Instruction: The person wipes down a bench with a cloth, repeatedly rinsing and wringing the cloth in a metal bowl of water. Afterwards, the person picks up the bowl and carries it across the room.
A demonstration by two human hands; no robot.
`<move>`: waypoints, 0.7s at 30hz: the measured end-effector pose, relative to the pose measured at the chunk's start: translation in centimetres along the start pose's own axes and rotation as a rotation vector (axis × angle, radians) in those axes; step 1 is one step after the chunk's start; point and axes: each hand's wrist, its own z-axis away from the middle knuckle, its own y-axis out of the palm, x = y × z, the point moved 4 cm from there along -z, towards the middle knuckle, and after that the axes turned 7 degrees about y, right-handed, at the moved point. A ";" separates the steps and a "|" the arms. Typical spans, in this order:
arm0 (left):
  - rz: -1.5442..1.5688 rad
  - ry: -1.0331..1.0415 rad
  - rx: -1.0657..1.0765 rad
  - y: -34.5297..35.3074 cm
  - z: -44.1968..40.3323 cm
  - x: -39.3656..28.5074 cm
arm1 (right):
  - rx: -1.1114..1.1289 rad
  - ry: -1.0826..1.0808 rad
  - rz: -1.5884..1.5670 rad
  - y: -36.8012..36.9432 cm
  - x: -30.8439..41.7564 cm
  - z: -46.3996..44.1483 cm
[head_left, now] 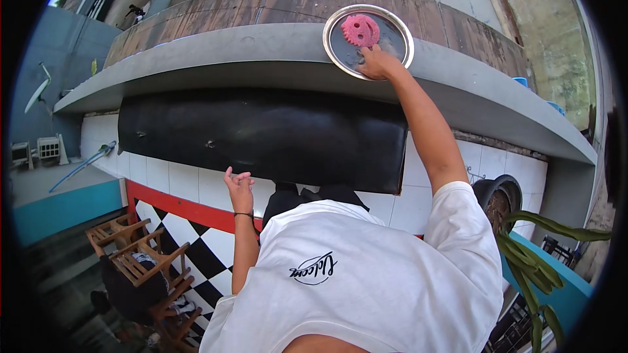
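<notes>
My right hand (379,63) reaches far out into a round metal basin (327,50) holding greyish water. Its fingers look apart, with the tips at the lower edge of a pink round sponge (360,30) that has a smiley face cut into it. Whether they grip the sponge does not show clearly. My left hand (239,186), a dark band on its wrist, hangs in the air by the near edge of a long black padded bench (261,134). Its fingers are loosely bent and spread, with nothing in them.
The basin sits on a curved grey ledge (288,42) beyond the bench. Wooden chairs (140,255) stand at lower left beside a checkered tile wall (206,248). A potted plant (523,258) is at right. A blue stick-like object (85,167) lies on the left ledge.
</notes>
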 end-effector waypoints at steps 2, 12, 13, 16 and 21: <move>0.015 0.033 -0.024 0.6 -0.1 -0.5 | 0.005 0.024 0.028 -0.1 0.2 -0.5; 0.017 0.071 -0.043 2.9 -0.4 -2.7 | -0.048 -0.254 -0.082 -3.0 0.0 -1.6; -0.002 0.076 -0.044 2.9 -0.7 -2.7 | -0.086 -0.298 -0.161 -3.4 0.0 -1.3; 0.006 0.073 -0.023 3.6 -1.1 -2.9 | 0.003 -0.284 -0.466 -5.4 -0.6 -0.8; -0.005 0.081 0.014 4.9 -1.5 -4.0 | 0.294 -0.173 -1.520 -6.6 -0.1 1.3</move>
